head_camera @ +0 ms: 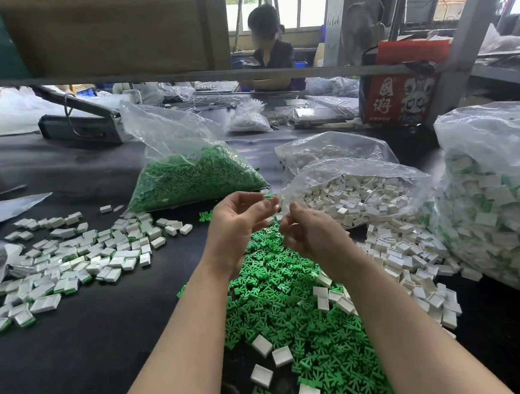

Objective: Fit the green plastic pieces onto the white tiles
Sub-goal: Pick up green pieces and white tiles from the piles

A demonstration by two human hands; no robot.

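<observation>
My two forearms rise from the lower edge of the frame, bare, no sleeves; left hand and right hand wear no gloves, rings or watch.

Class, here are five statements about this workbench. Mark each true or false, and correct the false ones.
1. A loose heap of green pieces lies under the forearms. True.
2. The bag of green pieces stands right of the bag of white tiles. False: it stands to its left.
3. Both hands rest flat on the table. False: the left hand and right hand are raised above the heap.
4. Finished tiles lie spread to the left. True.
5. The box at the back is blue. False: it is red.
</observation>
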